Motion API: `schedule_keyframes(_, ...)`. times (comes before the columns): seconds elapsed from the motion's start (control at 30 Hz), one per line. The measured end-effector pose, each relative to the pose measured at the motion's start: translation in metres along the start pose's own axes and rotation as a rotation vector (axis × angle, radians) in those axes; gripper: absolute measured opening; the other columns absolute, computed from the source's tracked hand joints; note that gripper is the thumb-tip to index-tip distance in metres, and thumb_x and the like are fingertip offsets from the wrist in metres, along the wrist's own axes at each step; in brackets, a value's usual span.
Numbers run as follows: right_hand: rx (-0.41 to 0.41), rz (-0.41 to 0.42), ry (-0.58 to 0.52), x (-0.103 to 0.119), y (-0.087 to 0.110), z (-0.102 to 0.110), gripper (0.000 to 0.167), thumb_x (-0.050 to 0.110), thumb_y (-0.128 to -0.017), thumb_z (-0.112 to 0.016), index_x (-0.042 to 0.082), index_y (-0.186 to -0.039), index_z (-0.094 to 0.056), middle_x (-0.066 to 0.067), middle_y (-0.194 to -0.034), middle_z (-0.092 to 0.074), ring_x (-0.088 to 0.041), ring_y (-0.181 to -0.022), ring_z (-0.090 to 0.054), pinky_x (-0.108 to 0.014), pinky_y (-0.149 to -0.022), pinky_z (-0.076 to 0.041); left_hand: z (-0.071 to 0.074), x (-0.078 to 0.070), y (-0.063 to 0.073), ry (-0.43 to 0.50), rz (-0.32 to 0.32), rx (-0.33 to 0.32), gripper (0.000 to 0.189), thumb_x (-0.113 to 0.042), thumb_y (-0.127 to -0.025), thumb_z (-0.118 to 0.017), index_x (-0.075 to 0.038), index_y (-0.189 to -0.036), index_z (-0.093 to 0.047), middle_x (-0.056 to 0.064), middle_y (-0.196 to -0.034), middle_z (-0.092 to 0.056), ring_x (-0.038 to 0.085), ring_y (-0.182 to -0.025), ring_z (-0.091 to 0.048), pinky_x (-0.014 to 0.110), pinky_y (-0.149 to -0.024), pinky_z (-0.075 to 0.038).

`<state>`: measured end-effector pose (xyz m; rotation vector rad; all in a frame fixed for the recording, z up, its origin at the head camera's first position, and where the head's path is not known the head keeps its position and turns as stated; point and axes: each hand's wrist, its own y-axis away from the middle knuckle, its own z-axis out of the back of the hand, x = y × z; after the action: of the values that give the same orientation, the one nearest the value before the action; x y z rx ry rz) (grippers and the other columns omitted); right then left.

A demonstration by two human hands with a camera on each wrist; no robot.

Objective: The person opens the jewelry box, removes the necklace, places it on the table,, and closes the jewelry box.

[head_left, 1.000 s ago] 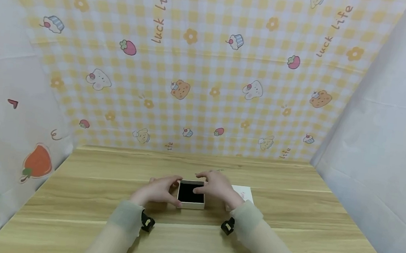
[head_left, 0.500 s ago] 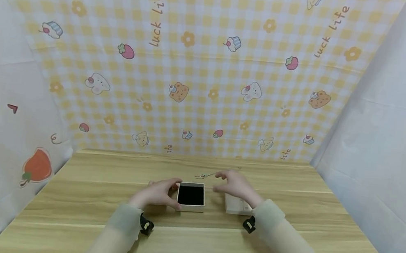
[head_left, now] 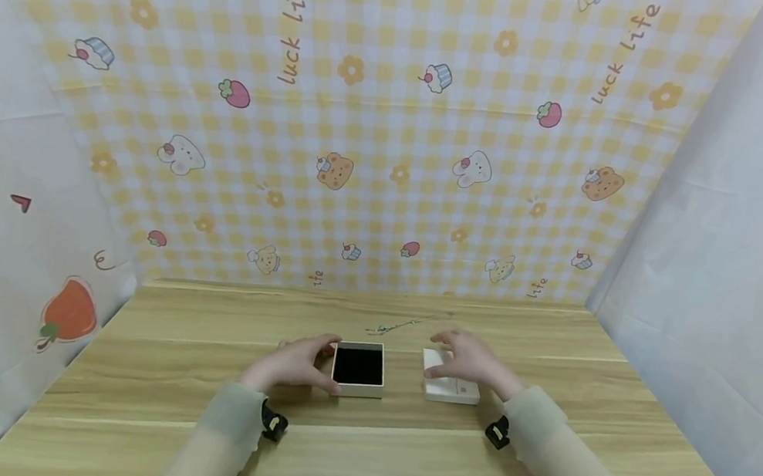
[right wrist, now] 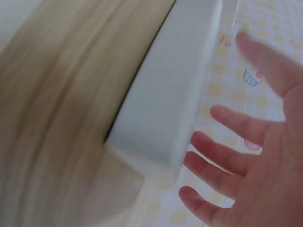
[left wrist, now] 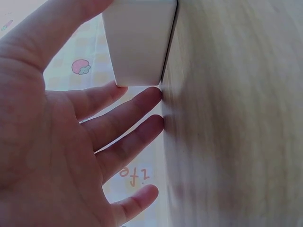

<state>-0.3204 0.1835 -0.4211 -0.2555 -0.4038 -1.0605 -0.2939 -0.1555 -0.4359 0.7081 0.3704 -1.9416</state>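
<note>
A small white box (head_left: 357, 391) with a black lining (head_left: 359, 365) lies with its inside facing up near the middle of the table. My left hand (head_left: 295, 361) pinches it at the left side, thumb at the front corner and a finger at the back one. In the left wrist view the box wall (left wrist: 139, 42) stands between thumb and index finger. Over the white box lid (head_left: 452, 391), to the right, my right hand (head_left: 470, 356) hovers with spread fingers and nothing in it. Its fingers cover part of the lid's top in the head view.
Behind the box, a thin silvery chain, like a bracelet or necklace (head_left: 382, 330), stretches across the wooden table (head_left: 358, 460). A yellow checked cloth (head_left: 379, 129) hangs at the back edge, with white cloths at both sides.
My right hand has left the box's black lining and moved right to above the lid, uncovering the chain. My left hand has stayed at the box.
</note>
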Motion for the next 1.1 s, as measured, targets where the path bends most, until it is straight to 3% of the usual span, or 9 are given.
schedule_keyframes(0.13,0.066,0.034,0.022,-0.005,0.007,0.001,0.089,0.046,-0.068,-0.085,0.0,-0.137,-0.051,-0.025,-0.133,-0.051,-0.038,-0.108,-0.055,-0.057,-0.09,-0.045,0.0,0.001,0.0,-0.002,-0.003,0.001,0.097,-0.045,-0.067,-0.086,-0.006,-0.145,-0.042,0.011,-0.131,-0.058,0.031,-0.125,-0.049,0.065,-0.101,-0.022)
schedule_keyframes(0.33,0.134,0.023,0.019,-0.012,0.01,-0.001,0.099,0.044,-0.064,-0.088,0.002,-0.142,-0.044,-0.017,-0.132,-0.049,-0.018,-0.085,-0.053,-0.038,-0.072,-0.047,0.0,0.003,-0.001,-0.012,0.002,0.002,0.097,-0.046,-0.067,-0.085,-0.007,-0.145,-0.043,0.01,-0.131,-0.058,0.03,-0.125,-0.049,0.064,-0.1,-0.024)
schedule_keyframes(0.63,0.14,0.045,0.011,-0.018,0.012,-0.004,0.101,0.037,-0.063,-0.09,0.002,-0.144,-0.041,-0.017,-0.135,-0.046,-0.017,-0.087,-0.048,-0.037,-0.07,-0.044,0.001,0.0,-0.002,0.002,0.005,-0.002,0.097,-0.045,-0.067,-0.086,-0.007,-0.144,-0.043,0.009,-0.132,-0.058,0.029,-0.126,-0.049,0.065,-0.103,-0.021)
schedule_keyframes(0.87,0.139,0.049,0.011,-0.016,0.013,-0.004,0.1,0.031,-0.062,-0.089,0.003,-0.145,-0.04,-0.019,-0.138,-0.044,-0.022,-0.099,-0.047,-0.044,-0.078,-0.045,0.001,0.0,-0.003,-0.004,0.004,-0.004,0.096,-0.045,-0.067,-0.086,-0.008,-0.144,-0.043,0.009,-0.133,-0.057,0.028,-0.126,-0.049,0.065,-0.103,-0.021)
schedule_keyframes(1.1,0.137,0.069,-0.008,-0.019,0.013,-0.006,0.099,0.028,-0.061,-0.09,0.001,-0.143,-0.041,-0.016,-0.126,-0.046,-0.019,-0.089,-0.046,-0.035,-0.07,-0.043,0.001,0.001,-0.002,-0.005,-0.002,0.0,0.097,-0.045,-0.067,-0.086,-0.007,-0.145,-0.043,0.009,-0.133,-0.057,0.029,-0.126,-0.048,0.067,-0.103,-0.019)
